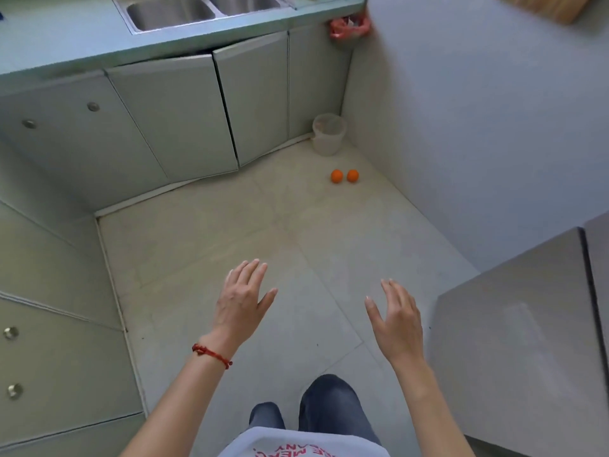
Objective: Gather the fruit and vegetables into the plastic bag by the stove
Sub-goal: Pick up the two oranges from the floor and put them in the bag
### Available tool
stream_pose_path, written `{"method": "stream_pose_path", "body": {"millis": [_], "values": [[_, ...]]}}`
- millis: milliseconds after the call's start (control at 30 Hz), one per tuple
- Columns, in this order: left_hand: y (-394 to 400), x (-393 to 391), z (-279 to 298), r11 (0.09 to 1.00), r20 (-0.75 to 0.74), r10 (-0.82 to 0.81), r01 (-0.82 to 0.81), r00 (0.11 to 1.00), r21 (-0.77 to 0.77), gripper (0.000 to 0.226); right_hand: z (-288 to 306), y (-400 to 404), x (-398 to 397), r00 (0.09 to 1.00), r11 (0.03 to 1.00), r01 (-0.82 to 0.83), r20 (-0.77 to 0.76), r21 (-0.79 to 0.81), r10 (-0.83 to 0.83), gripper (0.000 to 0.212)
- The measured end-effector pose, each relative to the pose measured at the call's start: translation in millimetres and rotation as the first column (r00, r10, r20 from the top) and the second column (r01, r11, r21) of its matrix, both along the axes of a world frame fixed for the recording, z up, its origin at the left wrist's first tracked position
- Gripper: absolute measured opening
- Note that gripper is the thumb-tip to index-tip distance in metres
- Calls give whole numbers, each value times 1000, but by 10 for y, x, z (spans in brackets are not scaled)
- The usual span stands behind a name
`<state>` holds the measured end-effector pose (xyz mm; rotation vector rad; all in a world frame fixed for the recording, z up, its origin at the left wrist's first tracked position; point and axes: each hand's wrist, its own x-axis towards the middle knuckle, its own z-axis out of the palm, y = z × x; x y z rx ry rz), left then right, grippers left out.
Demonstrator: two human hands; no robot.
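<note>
Two small orange fruits lie side by side on the tiled floor near the far wall, the left orange and the right orange almost touching. My left hand, with a red string on its wrist, hovers open above the floor, well short of them. My right hand is also open and holds nothing. A red plastic bag hangs at the counter's far right end. No stove is in view.
A small white bucket stands in the floor corner just behind the oranges. Grey cabinets run along the left and far sides under a counter with a double steel sink. A steel appliance stands at right.
</note>
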<state>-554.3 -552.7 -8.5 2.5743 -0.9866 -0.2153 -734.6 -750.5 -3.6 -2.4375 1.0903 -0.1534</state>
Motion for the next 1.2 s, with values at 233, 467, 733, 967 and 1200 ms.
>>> {"method": "stream_pose_path", "body": {"millis": [233, 467, 733, 967, 1200], "values": [[-812, 623, -77, 999, 10, -27, 27, 1000, 31, 68, -59, -840, 600, 1000, 1000, 3, -14, -10, -3, 60], [-1904, 1365, 25, 999, 19, -27, 26, 999, 47, 69, 56, -1965, 1445, 999, 999, -47, 4, -14, 47, 65], [-2963, 2203, 128, 999, 41, -25, 24, 999, 22, 66, 159, -2969, 2328, 998, 998, -61, 35, -3, 61, 64], [-3932, 3174, -45, 999, 30, -53, 53, 998, 13, 60, 18, -3836, 3247, 999, 1000, -26, 43, 3, 26, 64], [-4819, 4231, -40, 991, -2, -111, 111, 994, 78, 58, 61, -4646, 4232, 1000, 999, -5, 30, 35, 4, 53]]}}
